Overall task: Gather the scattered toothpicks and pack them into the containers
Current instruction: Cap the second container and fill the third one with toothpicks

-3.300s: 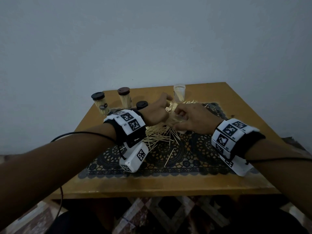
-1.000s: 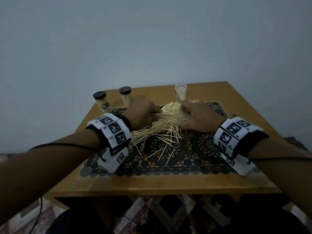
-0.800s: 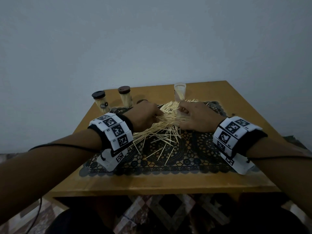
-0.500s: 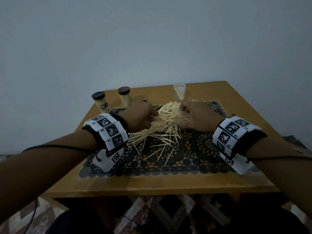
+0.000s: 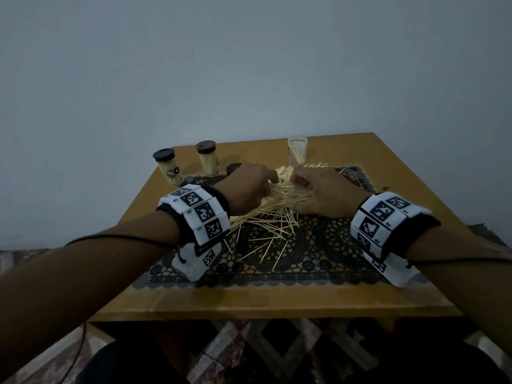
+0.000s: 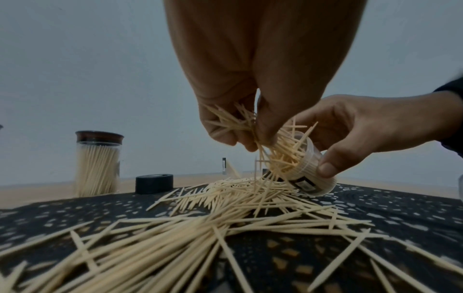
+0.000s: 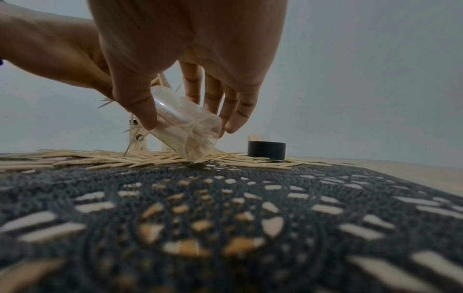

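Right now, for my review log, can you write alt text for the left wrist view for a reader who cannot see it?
The left hand pinches a bundle of toothpicks at the mouth of a tilted clear container held by the right hand. Below, loose toothpicks lie scattered on a dark lace mat; a capped full jar and a black lid stand behind.

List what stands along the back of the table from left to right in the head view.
black-lidded toothpick jar → brown-lidded toothpick jar → loose black lid → open clear toothpick container
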